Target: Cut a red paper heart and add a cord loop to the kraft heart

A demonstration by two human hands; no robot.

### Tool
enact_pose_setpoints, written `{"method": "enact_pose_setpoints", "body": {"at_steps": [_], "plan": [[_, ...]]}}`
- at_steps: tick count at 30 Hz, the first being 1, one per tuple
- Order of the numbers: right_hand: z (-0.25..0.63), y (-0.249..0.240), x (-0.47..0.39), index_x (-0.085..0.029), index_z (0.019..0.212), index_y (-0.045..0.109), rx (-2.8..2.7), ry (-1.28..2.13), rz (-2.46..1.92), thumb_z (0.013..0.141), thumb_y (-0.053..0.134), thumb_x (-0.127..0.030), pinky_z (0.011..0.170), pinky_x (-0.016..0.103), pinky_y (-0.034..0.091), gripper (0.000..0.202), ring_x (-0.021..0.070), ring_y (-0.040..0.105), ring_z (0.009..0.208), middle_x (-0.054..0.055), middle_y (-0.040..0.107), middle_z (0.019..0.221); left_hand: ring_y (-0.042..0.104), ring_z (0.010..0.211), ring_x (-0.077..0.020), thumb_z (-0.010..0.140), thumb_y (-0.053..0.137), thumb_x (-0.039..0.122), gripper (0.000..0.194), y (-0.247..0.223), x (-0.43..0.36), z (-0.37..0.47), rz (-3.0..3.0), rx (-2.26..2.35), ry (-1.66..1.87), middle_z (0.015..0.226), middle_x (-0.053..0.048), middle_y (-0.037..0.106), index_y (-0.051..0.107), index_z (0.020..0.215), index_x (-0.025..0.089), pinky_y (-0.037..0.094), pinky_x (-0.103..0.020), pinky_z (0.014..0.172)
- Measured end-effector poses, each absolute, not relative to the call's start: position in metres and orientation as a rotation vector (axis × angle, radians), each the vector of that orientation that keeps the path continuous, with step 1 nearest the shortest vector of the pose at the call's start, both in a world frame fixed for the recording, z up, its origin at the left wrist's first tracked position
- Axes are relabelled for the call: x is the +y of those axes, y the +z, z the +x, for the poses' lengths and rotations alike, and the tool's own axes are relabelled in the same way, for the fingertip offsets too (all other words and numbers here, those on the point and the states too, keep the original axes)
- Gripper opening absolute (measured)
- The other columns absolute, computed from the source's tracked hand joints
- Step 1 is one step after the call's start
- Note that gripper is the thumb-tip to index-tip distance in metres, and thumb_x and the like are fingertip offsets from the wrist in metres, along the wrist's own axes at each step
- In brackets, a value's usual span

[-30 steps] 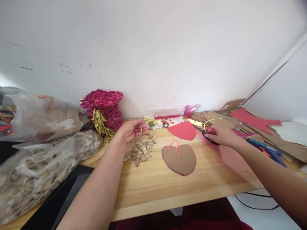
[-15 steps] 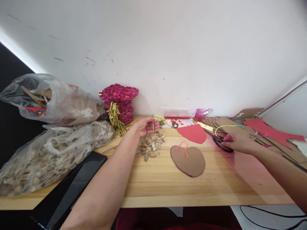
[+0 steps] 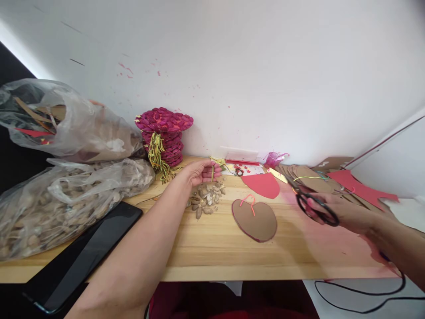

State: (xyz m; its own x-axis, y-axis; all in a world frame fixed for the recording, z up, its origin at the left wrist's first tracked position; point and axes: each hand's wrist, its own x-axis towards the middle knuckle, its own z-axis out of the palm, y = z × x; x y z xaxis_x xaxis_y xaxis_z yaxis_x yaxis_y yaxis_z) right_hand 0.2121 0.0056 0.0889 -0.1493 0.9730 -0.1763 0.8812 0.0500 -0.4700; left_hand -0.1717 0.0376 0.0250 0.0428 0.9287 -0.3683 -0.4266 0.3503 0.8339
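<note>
My left hand [image 3: 202, 172] is held palm up above a small heap of peanuts [image 3: 208, 198], with strands of yellow and dark cord [image 3: 213, 172] across its curled fingers. At the right, my right hand [image 3: 335, 208] grips black-handled scissors [image 3: 314, 207] raised over the table, blades pointing away to the upper left. Between the hands lies a brown cardboard heart [image 3: 255, 221] with a purple edge and an orange cord loop at its top. Behind the heart is a piece of red paper [image 3: 263, 184] with a rounded edge.
Plastic bags, one of peanuts [image 3: 73, 199] and one of scraps [image 3: 93, 130], stand left, near a black phone-like slab [image 3: 86, 252]. A magenta peanut-covered stack [image 3: 164, 133] with tassels, a pink cup [image 3: 275, 159] and cardboard pieces [image 3: 312, 177] line the wall.
My right hand has lifted the scissors off the table and turned them. My left hand still holds the cord in about the same place. The view has shifted slightly.
</note>
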Motion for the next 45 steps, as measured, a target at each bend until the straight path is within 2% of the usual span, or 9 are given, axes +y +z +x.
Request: {"method": "enact_pose_setpoints", "body": {"at_steps": [2, 3, 6, 11, 23, 27, 33, 39, 45], "plan": [[0.187, 0.087, 0.003, -0.024, 0.08, 0.057, -2.206, 1.215, -1.745, 0.076, 0.063, -0.066, 0.053, 0.033, 0.04, 0.042, 0.0169, 0.051, 0.059, 0.005, 0.055, 0.074, 0.074, 0.07, -0.0218, 0.079, 0.065, 0.016, 0.007, 0.026, 0.036, -0.169, 0.627, 1.05, 1.105, 0.076, -0.011, 0.077, 0.07, 0.075, 0.014, 0.062, -0.033, 0.066], [0.173, 0.086, 0.003, -0.023, 0.081, 0.056, -2.268, 1.317, -1.658, 0.076, 0.065, -0.063, 0.054, 0.032, 0.04, 0.042, 0.0158, 0.05, 0.059, 0.004, 0.054, 0.076, 0.074, 0.071, -0.0222, 0.079, 0.066, 0.016, 0.006, 0.026, 0.035, -0.167, 0.644, 1.04, 1.087, 0.077, -0.011, 0.077, 0.07, 0.075, 0.014, 0.062, -0.033, 0.067], [0.134, 0.083, 0.009, -0.021, 0.068, 0.049, -2.556, 1.116, -1.475, 0.079, 0.06, -0.066, 0.052, 0.028, 0.034, 0.047, 0.0127, 0.042, 0.054, -0.003, 0.043, 0.062, 0.074, 0.071, -0.0232, 0.077, 0.068, 0.016, 0.004, 0.029, 0.03, -0.16, 0.695, 1.015, 1.038, 0.079, -0.013, 0.077, 0.071, 0.075, 0.013, 0.061, -0.034, 0.067], [0.095, 0.086, 0.023, -0.02, 0.069, 0.054, -2.693, 0.935, -1.467, 0.075, 0.065, -0.067, 0.051, 0.025, 0.032, 0.048, 0.0118, 0.044, 0.055, -0.004, 0.047, 0.061, 0.073, 0.068, -0.0223, 0.074, 0.071, 0.018, 0.005, 0.033, 0.026, -0.154, 0.76, 0.996, 1.007, 0.078, -0.014, 0.076, 0.072, 0.073, 0.013, 0.06, -0.033, 0.066], [0.075, 0.091, 0.035, -0.021, 0.063, 0.047, -2.808, 0.736, -1.497, 0.071, 0.065, -0.071, 0.05, 0.024, 0.027, 0.054, 0.0111, 0.037, 0.056, -0.004, 0.042, 0.06, 0.072, 0.067, -0.0205, 0.072, 0.073, 0.018, 0.006, 0.034, 0.025, -0.154, 0.813, 1.02, 1.001, 0.083, -0.013, 0.077, 0.072, 0.069, 0.013, 0.059, -0.031, 0.064], [0.072, 0.093, 0.037, -0.021, 0.063, 0.047, -2.817, 0.739, -1.488, 0.072, 0.062, -0.073, 0.051, 0.025, 0.027, 0.056, 0.0113, 0.038, 0.056, -0.004, 0.041, 0.059, 0.072, 0.068, -0.0199, 0.075, 0.069, 0.018, 0.009, 0.034, 0.025, -0.153, 0.83, 1.026, 0.985, 0.086, -0.014, 0.077, 0.073, 0.07, 0.012, 0.059, -0.03, 0.065], [0.063, 0.098, 0.037, -0.02, 0.063, 0.053, -2.819, 0.713, -1.539, 0.069, 0.06, -0.079, 0.053, 0.025, 0.028, 0.06, 0.0114, 0.04, 0.057, -0.004, 0.042, 0.059, 0.072, 0.068, -0.0183, 0.071, 0.075, 0.018, 0.007, 0.034, 0.025, -0.15, 0.854, 1.026, 0.952, 0.092, -0.014, 0.077, 0.072, 0.071, 0.013, 0.06, -0.03, 0.064], [0.055, 0.099, 0.037, -0.02, 0.062, 0.052, -2.809, 0.69, -1.574, 0.066, 0.063, -0.079, 0.052, 0.025, 0.028, 0.06, 0.0119, 0.042, 0.055, -0.004, 0.044, 0.056, 0.071, 0.066, -0.0159, 0.069, 0.075, 0.019, 0.007, 0.033, 0.026, -0.148, 0.855, 1.026, 0.95, 0.088, -0.011, 0.077, 0.072, 0.072, 0.013, 0.057, -0.024, 0.059], [0.053, 0.097, 0.039, -0.02, 0.061, 0.054, -2.836, 0.647, -1.534, 0.067, 0.062, -0.079, 0.052, 0.025, 0.027, 0.06, 0.0123, 0.044, 0.055, -0.004, 0.045, 0.055, 0.071, 0.066, -0.0166, 0.064, 0.078, 0.019, 0.01, 0.031, 0.027, -0.148, 0.848, 1.021, 0.956, 0.084, -0.011, 0.077, 0.072, 0.07, 0.013, 0.056, -0.025, 0.059]]}}
